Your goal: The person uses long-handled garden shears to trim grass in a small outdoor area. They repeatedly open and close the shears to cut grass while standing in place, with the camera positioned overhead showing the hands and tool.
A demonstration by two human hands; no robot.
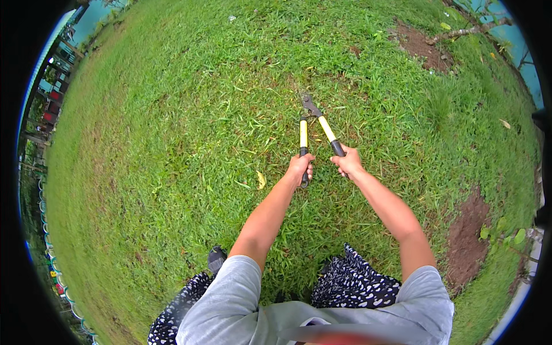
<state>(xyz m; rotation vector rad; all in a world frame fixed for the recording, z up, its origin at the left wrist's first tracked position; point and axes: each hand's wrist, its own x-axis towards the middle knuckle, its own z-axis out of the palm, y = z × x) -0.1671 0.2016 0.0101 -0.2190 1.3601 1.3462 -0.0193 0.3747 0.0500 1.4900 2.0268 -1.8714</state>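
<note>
Hedge shears [311, 107] with yellow shafts and black grips are held out in front of me, low over the grass [241, 120]. My left hand [300, 167] is wrapped around the black grip of the left handle. Around the grip of the right handle, my right hand [348, 162] is closed. The two handles stand a little apart, forming a narrow V. Beyond the dark metal pivot, the blades point away from me and blend into the grass, so their exact position is hard to make out.
A yellow leaf [261, 180] lies left of my left hand. Bare soil patches [469, 237] show at right and upper right, near a branch [472, 32]. A teal wall [524, 64] borders the right. Along the left rim runs a fence of hoops [48, 241].
</note>
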